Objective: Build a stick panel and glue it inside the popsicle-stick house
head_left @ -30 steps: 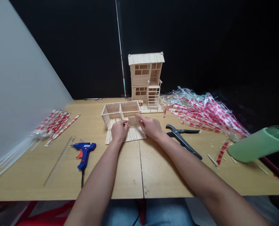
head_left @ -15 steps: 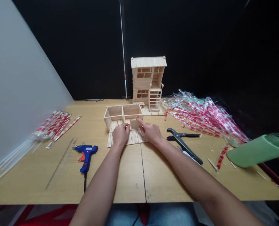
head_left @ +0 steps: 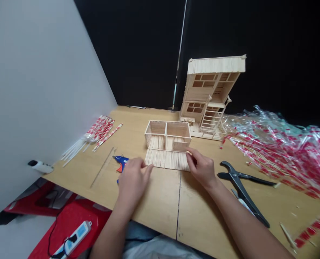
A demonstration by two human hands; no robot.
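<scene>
Head camera looks forward (and down).

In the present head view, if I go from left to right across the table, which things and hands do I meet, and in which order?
Red-and-white sticks, left hand, small model, right hand, black tool.

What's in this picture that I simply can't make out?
All in the head view:
- Glue gun: largely hidden behind the left hand.
- Plastic wrappers: cut off by the right edge.
- Power strip: one end cut off by the bottom edge.
- Clear ruler: markings too faint and small to read.
- Right hand: fingertip contact with the stick model too small to tell.
</scene>
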